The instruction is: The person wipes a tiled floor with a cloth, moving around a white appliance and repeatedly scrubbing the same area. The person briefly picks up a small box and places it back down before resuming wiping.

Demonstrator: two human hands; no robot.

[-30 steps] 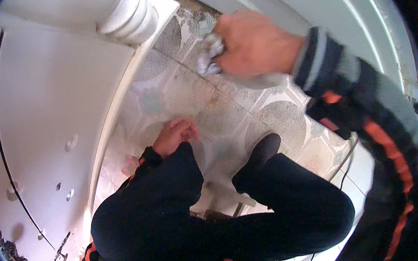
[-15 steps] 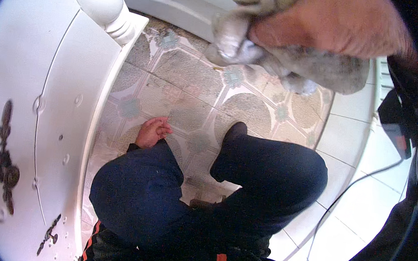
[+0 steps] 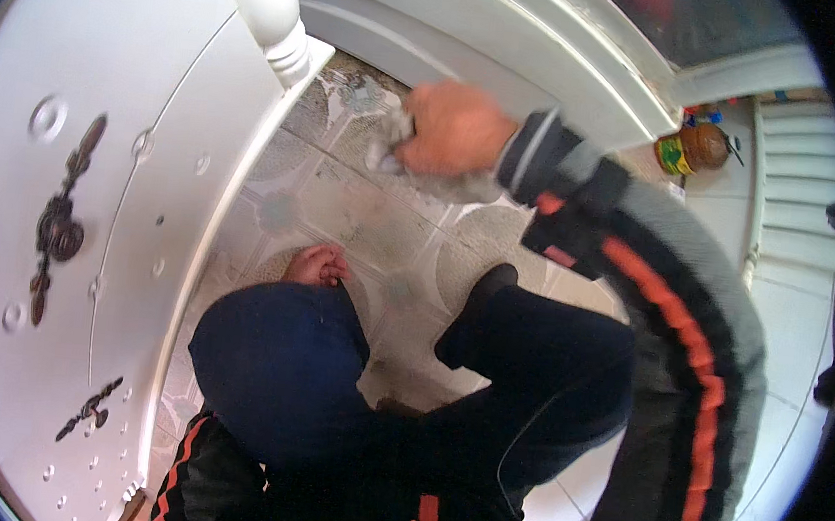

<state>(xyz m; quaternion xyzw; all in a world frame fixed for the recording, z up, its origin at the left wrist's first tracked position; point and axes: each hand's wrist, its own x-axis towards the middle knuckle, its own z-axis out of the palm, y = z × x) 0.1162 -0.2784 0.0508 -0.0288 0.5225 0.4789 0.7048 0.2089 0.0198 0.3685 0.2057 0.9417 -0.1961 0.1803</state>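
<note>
A crumpled grey-white cloth [image 3: 388,147] is bunched in my right hand [image 3: 455,129], low over the patterned floor tiles [image 3: 362,205] near the white base panel. Motion smears the hand and cloth a little, and whether the cloth touches the tiles is hard to see. My right arm reaches across from the right in a grey and black sleeve with an orange stripe. Just past my bent left knee, my left hand [image 3: 318,265] hangs loosely with slightly curled fingers apart. Nothing shows in it.
A white cabinet [image 3: 153,185] with dark ornate handles stands close on my left. Ahead runs a white base panel [image 3: 408,44]. A brown round-topped container [image 3: 700,147] with a yellow-green label sits at the far right, beside a white slatted panel [image 3: 801,187].
My right hand has gone down and left with the cloth, from high near the camera to near the floor. The view has shifted slightly. My left hand stays by the knee.
</note>
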